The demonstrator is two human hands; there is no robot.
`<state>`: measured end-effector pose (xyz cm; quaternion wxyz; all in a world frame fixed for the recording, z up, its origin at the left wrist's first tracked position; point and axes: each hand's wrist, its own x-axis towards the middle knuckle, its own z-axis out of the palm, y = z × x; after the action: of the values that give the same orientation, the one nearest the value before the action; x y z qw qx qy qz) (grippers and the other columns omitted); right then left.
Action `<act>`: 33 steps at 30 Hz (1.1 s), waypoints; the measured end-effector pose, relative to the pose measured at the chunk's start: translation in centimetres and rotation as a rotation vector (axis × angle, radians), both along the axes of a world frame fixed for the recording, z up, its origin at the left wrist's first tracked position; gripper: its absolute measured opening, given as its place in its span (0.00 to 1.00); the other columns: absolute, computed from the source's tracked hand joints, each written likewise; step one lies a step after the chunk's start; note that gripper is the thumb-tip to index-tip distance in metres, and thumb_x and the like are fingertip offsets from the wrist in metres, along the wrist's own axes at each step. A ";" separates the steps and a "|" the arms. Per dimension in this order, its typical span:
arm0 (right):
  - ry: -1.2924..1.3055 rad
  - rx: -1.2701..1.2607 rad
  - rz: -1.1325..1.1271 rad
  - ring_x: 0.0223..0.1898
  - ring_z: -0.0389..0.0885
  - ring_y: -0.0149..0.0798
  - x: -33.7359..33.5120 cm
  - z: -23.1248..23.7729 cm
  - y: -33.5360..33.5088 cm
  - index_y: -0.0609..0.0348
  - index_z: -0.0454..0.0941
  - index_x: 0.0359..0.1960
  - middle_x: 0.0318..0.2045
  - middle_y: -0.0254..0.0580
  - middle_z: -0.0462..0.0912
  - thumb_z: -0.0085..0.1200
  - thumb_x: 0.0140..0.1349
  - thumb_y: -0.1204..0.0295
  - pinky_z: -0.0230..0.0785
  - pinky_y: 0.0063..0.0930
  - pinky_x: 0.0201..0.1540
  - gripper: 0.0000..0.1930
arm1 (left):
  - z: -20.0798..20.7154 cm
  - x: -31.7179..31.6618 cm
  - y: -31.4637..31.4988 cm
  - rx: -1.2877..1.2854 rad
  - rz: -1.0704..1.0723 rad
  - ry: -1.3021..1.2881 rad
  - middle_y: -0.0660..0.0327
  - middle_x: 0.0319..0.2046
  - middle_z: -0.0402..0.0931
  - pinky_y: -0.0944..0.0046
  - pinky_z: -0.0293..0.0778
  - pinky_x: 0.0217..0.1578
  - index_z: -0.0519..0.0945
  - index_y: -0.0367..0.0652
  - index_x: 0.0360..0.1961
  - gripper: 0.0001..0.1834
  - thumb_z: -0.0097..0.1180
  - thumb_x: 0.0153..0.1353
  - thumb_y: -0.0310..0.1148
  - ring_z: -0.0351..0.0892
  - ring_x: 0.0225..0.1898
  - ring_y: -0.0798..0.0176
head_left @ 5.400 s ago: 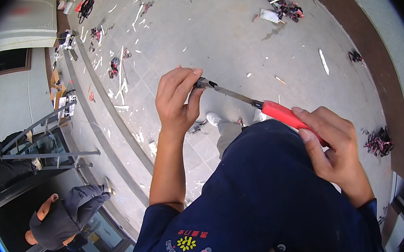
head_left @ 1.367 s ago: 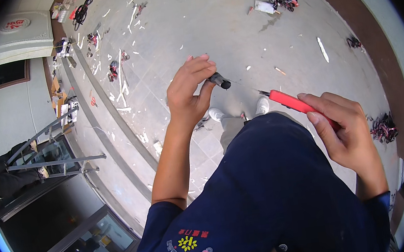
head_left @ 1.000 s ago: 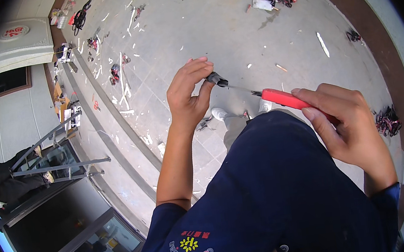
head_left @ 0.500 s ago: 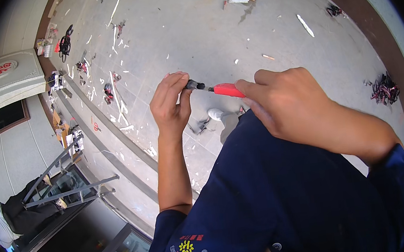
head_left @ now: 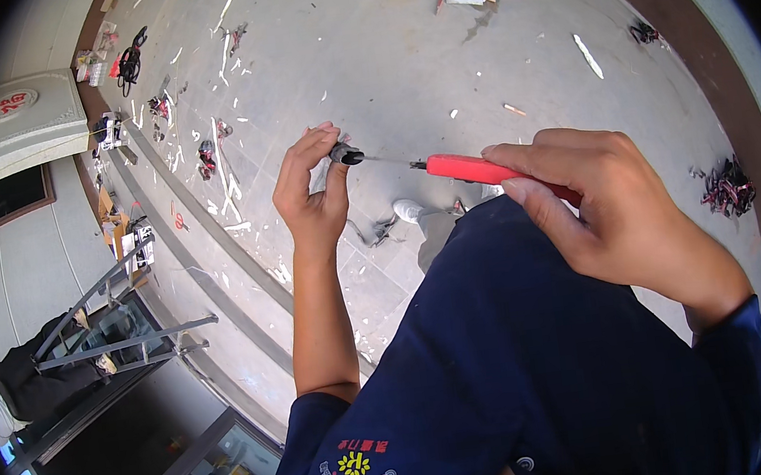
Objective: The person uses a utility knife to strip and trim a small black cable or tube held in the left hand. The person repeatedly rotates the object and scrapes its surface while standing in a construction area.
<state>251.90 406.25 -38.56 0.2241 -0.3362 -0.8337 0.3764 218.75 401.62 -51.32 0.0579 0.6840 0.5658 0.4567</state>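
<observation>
My left hand (head_left: 309, 189) is raised in front of me, its thumb and fingers pinching a short black tube-like piece (head_left: 348, 154). The open end of that piece points to the right. Gripped in my right hand (head_left: 605, 188) is a red-handled utility knife (head_left: 471, 169). Its thin blade extends leftward, with the tip close to the mouth of the black piece; whether they touch I cannot tell.
Scraps of white strip (head_left: 588, 56) litter the grey floor (head_left: 378, 50). Tangled dark and red bundles (head_left: 727, 189) lie about. At left, a person in dark trousers (head_left: 38, 366) is by a metal ladder (head_left: 130, 346). My shoe (head_left: 408, 211) shows below my hands.
My right hand has drawn back to the right with the knife, so more of its blade shows. The black piece has shifted slightly left and turned, showing its open end.
</observation>
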 end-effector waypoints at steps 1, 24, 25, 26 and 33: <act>-0.003 -0.020 0.016 0.23 0.78 0.47 0.0 0.1 0.0 0.69 0.88 0.53 0.26 0.52 0.82 0.62 0.67 0.80 0.70 0.38 0.30 0.14 | 0.0 0.0 0.0 0.007 -0.016 0.000 0.52 0.48 0.90 0.44 0.81 0.66 0.87 0.38 0.47 0.18 0.69 0.55 0.12 0.90 0.56 0.48; -0.186 0.357 -0.038 0.23 0.79 0.48 -0.3 -2.5 -1.5 0.64 0.86 0.58 0.28 0.45 0.77 0.67 0.63 0.79 0.70 0.40 0.25 0.20 | 0.6 1.2 -0.4 -0.125 0.022 0.087 0.52 0.45 0.90 0.63 0.83 0.45 0.88 0.35 0.49 0.17 0.75 0.58 0.18 0.88 0.41 0.60; -0.165 0.346 -0.046 0.23 0.79 0.47 -0.2 -2.3 -1.6 0.64 0.86 0.58 0.28 0.45 0.77 0.67 0.63 0.80 0.70 0.40 0.25 0.20 | 0.7 1.1 -0.4 -0.123 0.021 0.079 0.53 0.45 0.90 0.63 0.83 0.45 0.87 0.36 0.49 0.17 0.75 0.58 0.18 0.88 0.40 0.60; -0.144 0.334 -0.055 0.23 0.78 0.47 -0.1 -2.3 -1.7 0.64 0.85 0.58 0.28 0.45 0.78 0.67 0.63 0.80 0.70 0.40 0.26 0.20 | 0.8 1.1 -0.4 -0.121 0.020 0.071 0.53 0.45 0.90 0.64 0.82 0.45 0.87 0.36 0.49 0.17 0.75 0.58 0.19 0.87 0.40 0.61; 0.044 0.058 -0.226 0.25 0.76 0.38 1.2 -2.4 -1.9 0.70 0.85 0.58 0.28 0.45 0.79 0.60 0.72 0.81 0.66 0.31 0.29 0.15 | -0.1 0.5 -1.0 -0.145 0.048 0.024 0.53 0.48 0.90 0.63 0.82 0.52 0.85 0.36 0.51 0.17 0.73 0.61 0.18 0.89 0.46 0.59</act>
<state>253.08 404.31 -41.00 0.2932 -0.4132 -0.7958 0.3318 219.28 400.59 -51.44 0.0895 0.6696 0.6145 0.4075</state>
